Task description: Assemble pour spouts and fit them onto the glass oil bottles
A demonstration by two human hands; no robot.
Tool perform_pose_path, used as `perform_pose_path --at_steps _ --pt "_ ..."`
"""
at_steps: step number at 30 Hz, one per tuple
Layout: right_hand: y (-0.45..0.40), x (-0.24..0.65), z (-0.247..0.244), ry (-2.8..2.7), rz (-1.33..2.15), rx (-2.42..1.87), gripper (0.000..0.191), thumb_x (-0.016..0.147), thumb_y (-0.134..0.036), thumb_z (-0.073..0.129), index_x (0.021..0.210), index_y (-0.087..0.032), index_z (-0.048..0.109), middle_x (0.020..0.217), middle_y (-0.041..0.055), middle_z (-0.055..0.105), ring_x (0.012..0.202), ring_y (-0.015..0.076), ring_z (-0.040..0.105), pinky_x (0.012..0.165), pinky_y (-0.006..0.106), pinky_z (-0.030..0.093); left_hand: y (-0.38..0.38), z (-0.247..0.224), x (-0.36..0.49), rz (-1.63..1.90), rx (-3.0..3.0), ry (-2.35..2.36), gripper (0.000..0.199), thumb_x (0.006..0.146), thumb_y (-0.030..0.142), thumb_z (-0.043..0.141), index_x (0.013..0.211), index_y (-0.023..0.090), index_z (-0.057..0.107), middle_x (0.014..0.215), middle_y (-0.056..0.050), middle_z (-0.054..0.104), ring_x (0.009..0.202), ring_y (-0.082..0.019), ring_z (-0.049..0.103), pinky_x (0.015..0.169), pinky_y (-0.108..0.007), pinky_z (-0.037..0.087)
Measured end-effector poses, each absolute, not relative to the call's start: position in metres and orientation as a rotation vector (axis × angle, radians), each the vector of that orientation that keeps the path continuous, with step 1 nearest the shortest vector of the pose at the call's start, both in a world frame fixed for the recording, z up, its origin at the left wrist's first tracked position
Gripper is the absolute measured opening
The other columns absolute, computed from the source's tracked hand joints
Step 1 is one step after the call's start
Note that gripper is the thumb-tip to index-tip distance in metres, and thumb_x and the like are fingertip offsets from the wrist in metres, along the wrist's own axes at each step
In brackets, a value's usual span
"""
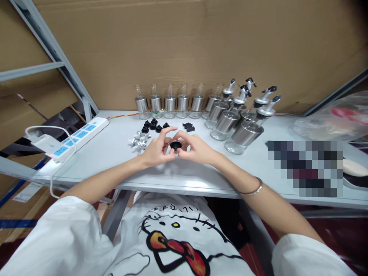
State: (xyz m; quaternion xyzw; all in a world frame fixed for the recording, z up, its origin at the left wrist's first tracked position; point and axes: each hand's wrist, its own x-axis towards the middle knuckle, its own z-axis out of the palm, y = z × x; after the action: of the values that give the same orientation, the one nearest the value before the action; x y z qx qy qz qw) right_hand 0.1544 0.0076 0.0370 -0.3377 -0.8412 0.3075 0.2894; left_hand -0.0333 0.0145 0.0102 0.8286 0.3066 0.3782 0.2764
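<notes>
My left hand (157, 150) and my right hand (198, 149) meet above the front half of the table. Between their thumbs and fingers they grip a pourer stopper (176, 145), black on the side that shows, with its other side partly hidden. Beyond my left hand lie several black stoppers (153, 125) in a loose cluster. Closer to that hand is a pile of silver pourer spouts (139, 141). Small black lever-like pieces (189, 127) rest behind my right hand.
Glass bottles with steel sleeves (183, 102) line the back, without pourers. At the right, several bottles with pourers fitted (243, 135) stand grouped. A power strip (82, 135) with a plugged-in charger (46, 143) is on the left. A plastic bag (336, 115) lies far right.
</notes>
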Motion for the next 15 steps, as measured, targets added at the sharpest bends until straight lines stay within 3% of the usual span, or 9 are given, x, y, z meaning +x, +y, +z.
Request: perform_pose_path --at_steps 5,10,15 --pt "0.0134 0.1567 0.0347 -2.173 0.54 -0.79 0.032 0.076 -0.021 0.053 0.107 -0.023 0.061 0.1 0.0046 0.058 0.073 0.013 0.056 0.067 0.028 0.048 0.0184 0.006 -0.0301 1.177 2.089 0.775 0.053 0.071 0.018 0.055 0.12 0.023 0.034 0.097 -0.001 0.058 0.051 -0.003 0.048 0.049 -0.018 0.04" --pt "0.0132 0.1586 0.0364 -2.112 0.409 -0.701 0.031 0.078 -0.017 0.054 0.108 -0.023 0.062 0.099 0.0055 0.058 0.081 0.0152 0.058 0.069 0.029 0.051 0.0179 0.0116 -0.0295 1.206 2.027 0.847 0.035 0.075 0.023 0.061 0.104 0.021 0.041 0.097 -0.002 0.056 0.059 -0.005 0.054 0.051 -0.018 0.042" --pt "0.0145 0.1636 0.0418 -2.021 0.597 -0.775 0.022 0.078 -0.022 0.062 0.1 -0.02 0.058 0.098 0.004 0.065 0.075 0.014 0.063 0.07 0.031 0.054 0.0193 0.016 -0.0297 1.208 2.034 0.845 0.032 0.078 0.029 0.063 0.102 0.02 0.043 0.098 -0.002 0.057 0.067 -0.007 0.058 0.058 -0.019 0.046"
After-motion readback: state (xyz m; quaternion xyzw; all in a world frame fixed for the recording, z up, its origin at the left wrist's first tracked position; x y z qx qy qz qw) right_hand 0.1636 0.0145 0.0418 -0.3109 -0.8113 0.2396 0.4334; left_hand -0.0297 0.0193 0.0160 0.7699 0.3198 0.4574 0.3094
